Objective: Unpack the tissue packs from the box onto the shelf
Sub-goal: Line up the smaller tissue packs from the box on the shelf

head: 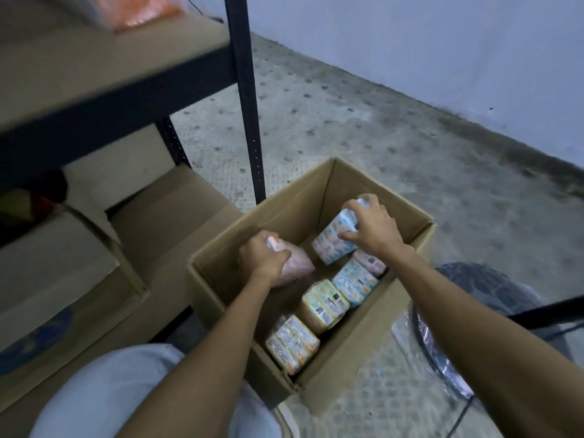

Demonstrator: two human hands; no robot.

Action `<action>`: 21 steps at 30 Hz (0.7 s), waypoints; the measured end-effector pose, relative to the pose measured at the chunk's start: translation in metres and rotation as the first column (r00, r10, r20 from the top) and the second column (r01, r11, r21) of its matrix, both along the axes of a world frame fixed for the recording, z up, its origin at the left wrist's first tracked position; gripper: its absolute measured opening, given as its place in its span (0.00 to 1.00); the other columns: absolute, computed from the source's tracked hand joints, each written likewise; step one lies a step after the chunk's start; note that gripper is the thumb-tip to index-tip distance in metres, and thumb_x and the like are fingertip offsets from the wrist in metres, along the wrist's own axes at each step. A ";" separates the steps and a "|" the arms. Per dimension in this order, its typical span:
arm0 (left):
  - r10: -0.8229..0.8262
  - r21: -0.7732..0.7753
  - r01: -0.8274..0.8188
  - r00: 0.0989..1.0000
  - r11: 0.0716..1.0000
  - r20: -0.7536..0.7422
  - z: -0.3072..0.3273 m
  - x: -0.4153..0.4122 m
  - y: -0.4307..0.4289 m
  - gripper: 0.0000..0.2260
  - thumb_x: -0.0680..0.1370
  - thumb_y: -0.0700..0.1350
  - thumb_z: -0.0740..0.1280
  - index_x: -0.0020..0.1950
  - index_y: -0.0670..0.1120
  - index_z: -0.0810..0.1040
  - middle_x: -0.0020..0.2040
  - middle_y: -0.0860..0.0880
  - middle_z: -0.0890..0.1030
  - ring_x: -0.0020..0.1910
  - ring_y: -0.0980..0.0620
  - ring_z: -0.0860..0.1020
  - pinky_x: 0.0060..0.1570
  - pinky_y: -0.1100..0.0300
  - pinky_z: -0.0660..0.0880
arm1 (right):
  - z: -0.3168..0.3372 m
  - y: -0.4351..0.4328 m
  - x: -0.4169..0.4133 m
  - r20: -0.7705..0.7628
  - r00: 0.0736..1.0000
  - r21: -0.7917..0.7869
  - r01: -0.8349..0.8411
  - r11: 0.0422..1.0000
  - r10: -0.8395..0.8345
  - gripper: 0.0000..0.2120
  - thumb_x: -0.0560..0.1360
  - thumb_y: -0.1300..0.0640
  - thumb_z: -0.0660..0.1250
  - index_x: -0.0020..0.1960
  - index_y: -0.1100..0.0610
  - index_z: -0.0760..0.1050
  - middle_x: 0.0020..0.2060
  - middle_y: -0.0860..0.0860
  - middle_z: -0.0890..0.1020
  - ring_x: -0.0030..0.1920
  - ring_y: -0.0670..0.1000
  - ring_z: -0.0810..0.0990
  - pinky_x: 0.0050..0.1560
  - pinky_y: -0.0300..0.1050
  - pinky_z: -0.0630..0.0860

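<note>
An open cardboard box stands on the floor in front of me. Inside it, my left hand grips a pink tissue pack near the box's left wall. My right hand grips a blue-and-white tissue pack at the far end, tilted upward. Several more packs lie along the right side: a pink one, a blue one, a yellow one and an orange-yellow one. The shelf, a tan board in a dark metal frame, sits at upper left.
A dark shelf post stands just behind the box's left corner. Cardboard boxes fill the lower shelf level at left. A round fan guard lies on the floor right of the box. An orange package rests on the shelf top.
</note>
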State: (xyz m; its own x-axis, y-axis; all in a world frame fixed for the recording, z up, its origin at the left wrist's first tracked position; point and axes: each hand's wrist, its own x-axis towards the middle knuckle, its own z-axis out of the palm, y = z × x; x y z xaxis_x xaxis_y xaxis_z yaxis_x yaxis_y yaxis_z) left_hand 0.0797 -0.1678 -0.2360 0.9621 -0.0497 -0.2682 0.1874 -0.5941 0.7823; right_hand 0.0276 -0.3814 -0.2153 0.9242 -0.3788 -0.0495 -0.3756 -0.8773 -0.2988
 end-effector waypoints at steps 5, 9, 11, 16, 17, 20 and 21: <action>-0.029 -0.074 0.037 0.993 0.997 0.112 0.055 -0.012 0.021 0.17 0.66 0.41 0.77 0.54 0.49 0.81 0.48 0.51 0.79 0.45 0.52 0.75 0.48 0.63 0.72 | 0.049 0.015 -0.019 0.112 0.993 0.071 0.014 0.997 -0.022 0.26 0.67 0.46 0.74 0.61 0.45 0.68 0.65 0.53 0.64 0.56 0.58 0.76 0.58 0.61 0.73; -0.035 -0.070 0.051 0.977 0.996 0.209 0.095 -0.023 0.041 0.16 0.64 0.45 0.78 0.50 0.53 0.81 0.47 0.52 0.81 0.46 0.49 0.77 0.49 0.58 0.77 | 0.087 0.029 -0.038 0.215 0.975 0.095 0.034 0.995 -0.054 0.28 0.68 0.48 0.74 0.64 0.48 0.69 0.66 0.56 0.65 0.62 0.61 0.70 0.60 0.59 0.72; -0.021 -0.083 0.042 0.970 0.996 0.243 0.116 -0.030 0.054 0.14 0.63 0.46 0.78 0.46 0.56 0.81 0.46 0.52 0.82 0.46 0.48 0.79 0.49 0.55 0.78 | 0.106 0.039 -0.051 0.279 0.958 0.094 0.037 0.995 -0.062 0.28 0.68 0.47 0.74 0.65 0.49 0.69 0.66 0.57 0.65 0.64 0.61 0.69 0.60 0.58 0.72; -0.021 -0.108 0.060 0.943 0.992 0.333 0.171 -0.047 0.083 0.16 0.63 0.46 0.79 0.48 0.53 0.81 0.46 0.51 0.82 0.45 0.49 0.79 0.47 0.56 0.79 | 0.144 0.062 -0.077 0.427 0.901 0.108 0.034 0.994 -0.077 0.25 0.68 0.46 0.73 0.62 0.48 0.69 0.63 0.53 0.69 0.61 0.56 0.70 0.58 0.59 0.73; -0.018 -0.113 0.062 0.934 0.992 0.356 0.184 -0.052 0.090 0.16 0.63 0.45 0.79 0.49 0.52 0.82 0.46 0.51 0.82 0.45 0.50 0.80 0.45 0.58 0.78 | 0.154 0.067 -0.082 0.459 0.885 0.110 0.025 0.994 -0.073 0.24 0.68 0.47 0.73 0.61 0.48 0.70 0.62 0.53 0.69 0.61 0.55 0.71 0.57 0.58 0.74; 0.000 -0.169 0.076 0.911 0.983 0.413 0.223 -0.067 0.110 0.17 0.63 0.43 0.79 0.50 0.51 0.83 0.45 0.53 0.82 0.43 0.54 0.79 0.41 0.62 0.76 | 0.180 0.079 -0.095 0.554 0.832 0.111 -0.030 0.993 -0.037 0.24 0.66 0.47 0.74 0.59 0.49 0.72 0.62 0.54 0.69 0.61 0.55 0.71 0.56 0.57 0.75; 0.007 -0.182 0.080 0.901 0.980 0.434 0.235 -0.071 0.117 0.16 0.63 0.43 0.79 0.49 0.51 0.83 0.44 0.54 0.82 0.42 0.57 0.79 0.39 0.63 0.74 | 0.189 0.082 -0.098 0.579 0.815 0.114 -0.045 0.992 -0.029 0.24 0.66 0.47 0.75 0.59 0.49 0.72 0.62 0.54 0.69 0.61 0.55 0.71 0.56 0.57 0.76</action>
